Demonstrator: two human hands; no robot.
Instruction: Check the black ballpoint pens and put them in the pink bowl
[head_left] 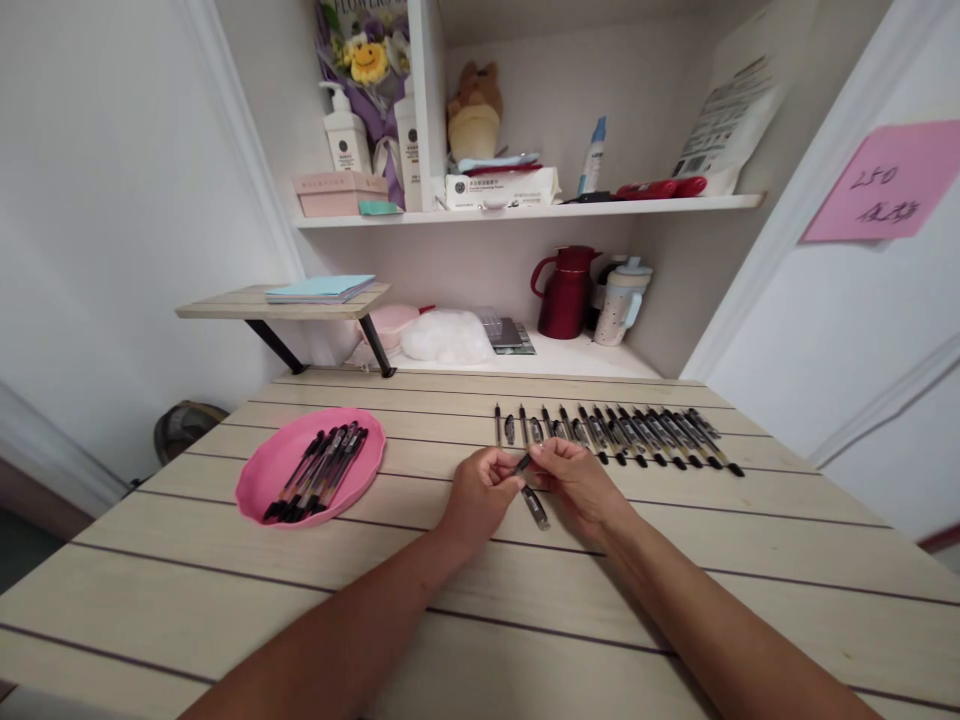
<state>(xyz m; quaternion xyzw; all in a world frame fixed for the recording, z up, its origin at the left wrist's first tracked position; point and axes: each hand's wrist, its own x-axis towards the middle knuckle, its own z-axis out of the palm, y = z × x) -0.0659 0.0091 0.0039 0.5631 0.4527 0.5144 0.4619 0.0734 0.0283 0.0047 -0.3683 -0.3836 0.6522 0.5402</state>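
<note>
2 hands meet at the frame's centre, the left hand [480, 492] and right hand [576, 482], pinching 1 black pen [535, 506]. At centre left, 1 pink plate [276, 450] carries about 6 bundled pens [319, 472]. Right of centre, the row of pens [622, 435] has roughly 15 pieces, packed too tightly for an exact count. The upper shelf shows 2 white pump bottles [346, 132], and below it stands 1 dark red jug [564, 296].

Slim black pen [535, 505] held slanted, its lower end free
</note>
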